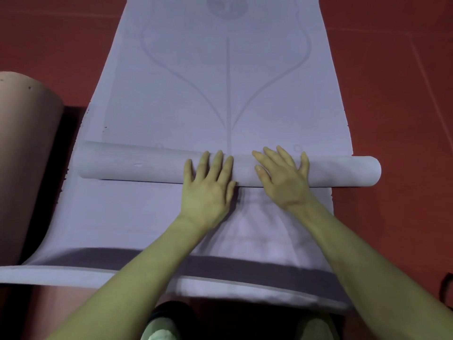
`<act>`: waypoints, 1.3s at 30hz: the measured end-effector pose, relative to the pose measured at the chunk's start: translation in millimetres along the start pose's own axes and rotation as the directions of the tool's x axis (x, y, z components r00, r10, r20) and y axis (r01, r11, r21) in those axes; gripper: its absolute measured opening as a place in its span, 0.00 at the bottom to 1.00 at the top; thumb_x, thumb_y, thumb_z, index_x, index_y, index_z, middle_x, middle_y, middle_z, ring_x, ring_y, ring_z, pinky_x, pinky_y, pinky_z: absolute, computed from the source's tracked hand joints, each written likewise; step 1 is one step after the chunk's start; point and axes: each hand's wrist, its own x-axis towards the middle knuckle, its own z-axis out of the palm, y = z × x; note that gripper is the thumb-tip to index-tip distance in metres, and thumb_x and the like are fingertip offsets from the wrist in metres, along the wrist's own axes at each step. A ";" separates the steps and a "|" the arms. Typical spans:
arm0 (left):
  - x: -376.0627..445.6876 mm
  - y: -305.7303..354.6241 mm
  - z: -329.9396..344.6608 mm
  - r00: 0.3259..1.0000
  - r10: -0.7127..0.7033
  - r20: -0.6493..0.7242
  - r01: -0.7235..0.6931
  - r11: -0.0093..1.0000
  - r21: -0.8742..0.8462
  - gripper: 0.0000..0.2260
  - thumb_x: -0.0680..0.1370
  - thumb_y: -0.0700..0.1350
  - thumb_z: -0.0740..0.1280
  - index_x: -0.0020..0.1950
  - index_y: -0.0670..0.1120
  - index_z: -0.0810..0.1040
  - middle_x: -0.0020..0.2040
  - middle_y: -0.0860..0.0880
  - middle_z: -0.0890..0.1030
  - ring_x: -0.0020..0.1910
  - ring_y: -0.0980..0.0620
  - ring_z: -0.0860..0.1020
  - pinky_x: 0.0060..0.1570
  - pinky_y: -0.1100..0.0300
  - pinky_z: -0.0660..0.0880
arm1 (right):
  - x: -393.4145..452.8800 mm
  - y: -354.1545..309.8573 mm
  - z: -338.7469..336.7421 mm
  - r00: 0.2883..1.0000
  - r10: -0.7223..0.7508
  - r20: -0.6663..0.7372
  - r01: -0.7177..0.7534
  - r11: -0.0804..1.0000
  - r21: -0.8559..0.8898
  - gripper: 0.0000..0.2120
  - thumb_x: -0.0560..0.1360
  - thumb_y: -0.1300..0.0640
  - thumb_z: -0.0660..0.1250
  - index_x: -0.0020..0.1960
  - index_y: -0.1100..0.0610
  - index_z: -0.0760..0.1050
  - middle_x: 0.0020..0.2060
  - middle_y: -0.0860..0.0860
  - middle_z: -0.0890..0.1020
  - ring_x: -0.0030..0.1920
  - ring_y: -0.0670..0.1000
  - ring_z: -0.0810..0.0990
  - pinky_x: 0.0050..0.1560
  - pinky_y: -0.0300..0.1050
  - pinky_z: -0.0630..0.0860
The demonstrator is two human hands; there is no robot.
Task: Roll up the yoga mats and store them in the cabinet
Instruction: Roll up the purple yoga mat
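While both hands (245, 177) press purple roll (147, 164), tan roll (24, 148) left, red floor (392, 94)

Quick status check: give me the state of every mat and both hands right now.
Purple mat: partly rolled, most of it flat on the red floor.
Roll: thin, lying across the mat, ends not quite flush.
Pink mat: rolled up, lying at the left.
Left hand: fingers straight, pressing on the roll.
Right hand: fingers straight, pressing on the roll.
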 end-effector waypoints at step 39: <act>110.1 -40.6 -17.4 0.968 0.163 0.193 -0.169 0.985 0.019 0.35 0.79 0.61 0.57 0.79 0.48 0.47 0.79 0.48 0.52 0.77 0.45 0.51 0.73 0.43 0.46 | 74.2 29.8 -12.1 0.986 -0.130 0.100 0.141 0.984 -0.109 0.45 0.68 0.31 0.64 0.77 0.46 0.50 0.76 0.47 0.57 0.76 0.51 0.52 0.71 0.59 0.41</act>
